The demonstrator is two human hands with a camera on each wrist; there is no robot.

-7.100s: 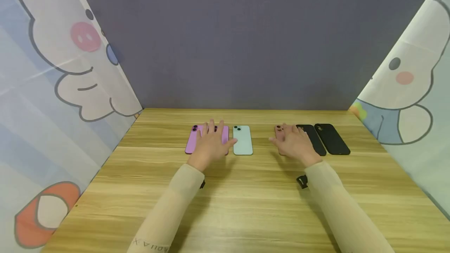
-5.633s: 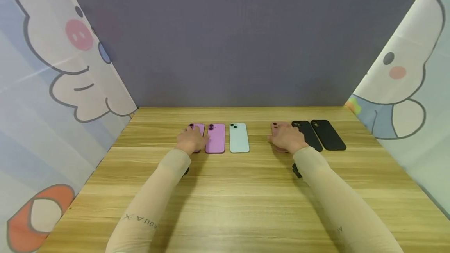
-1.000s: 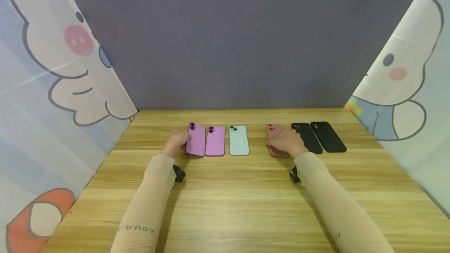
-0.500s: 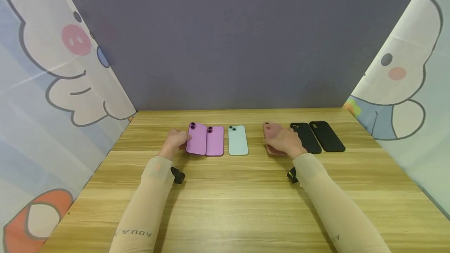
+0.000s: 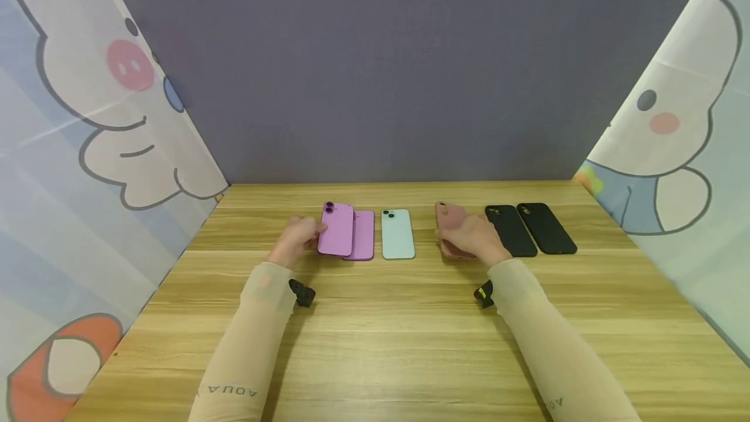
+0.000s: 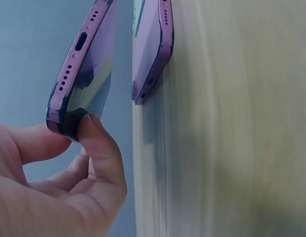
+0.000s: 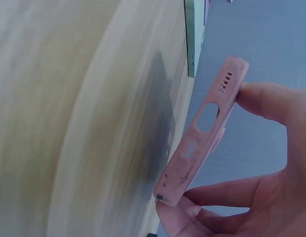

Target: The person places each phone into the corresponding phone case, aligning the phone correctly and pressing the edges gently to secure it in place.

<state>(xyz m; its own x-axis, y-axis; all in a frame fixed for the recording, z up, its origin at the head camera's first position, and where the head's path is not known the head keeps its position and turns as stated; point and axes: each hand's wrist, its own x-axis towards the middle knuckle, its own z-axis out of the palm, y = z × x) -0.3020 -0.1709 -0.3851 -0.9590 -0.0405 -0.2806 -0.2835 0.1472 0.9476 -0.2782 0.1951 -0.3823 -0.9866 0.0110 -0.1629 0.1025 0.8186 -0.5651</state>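
Note:
My left hand (image 5: 297, 237) pinches a purple phone (image 5: 336, 230) by its left edge. In the left wrist view that phone (image 6: 74, 64) is raised off the table and tilted, thumb on one face and curled fingers on the other. It partly overlaps a second purple phone (image 5: 364, 236) lying flat. My right hand (image 5: 476, 237) grips a pink phone case (image 5: 449, 217) across its width. The right wrist view shows the case (image 7: 202, 133) tilted above the table, its bottom cut-outs facing the camera. Between the hands lies a pale green phone (image 5: 398, 234).
Two black phone cases (image 5: 508, 230) lie at the right, the farther one (image 5: 547, 228) slightly slanted. The wooden table (image 5: 387, 337) meets a grey panel (image 5: 398, 70) at the back. Cartoon-printed cloth (image 5: 76, 161) hangs along both sides.
Both hands started over the row, then took hold of the left purple phone and the pink case. Lately the phone has risen and moved right over its neighbour; the case has risen and moved left.

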